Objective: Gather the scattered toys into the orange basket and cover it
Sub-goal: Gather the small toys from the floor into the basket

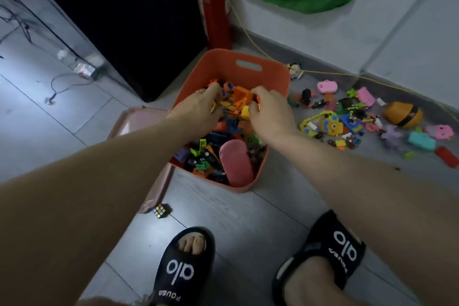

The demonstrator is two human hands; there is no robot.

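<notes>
Orange basket (224, 74) beneath both hands — fingers (255, 108) around orange toys (239, 104).

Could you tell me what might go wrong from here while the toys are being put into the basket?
1. Both hands, left and right, hold a clump of toys over the basket; loose pieces could drop outside it.
2. The cube lies apart near the left sandal and might be missed or stepped on.
3. The basket looks nearly full while a pile remains on the floor, so the pink lid may not sit flat.
</notes>
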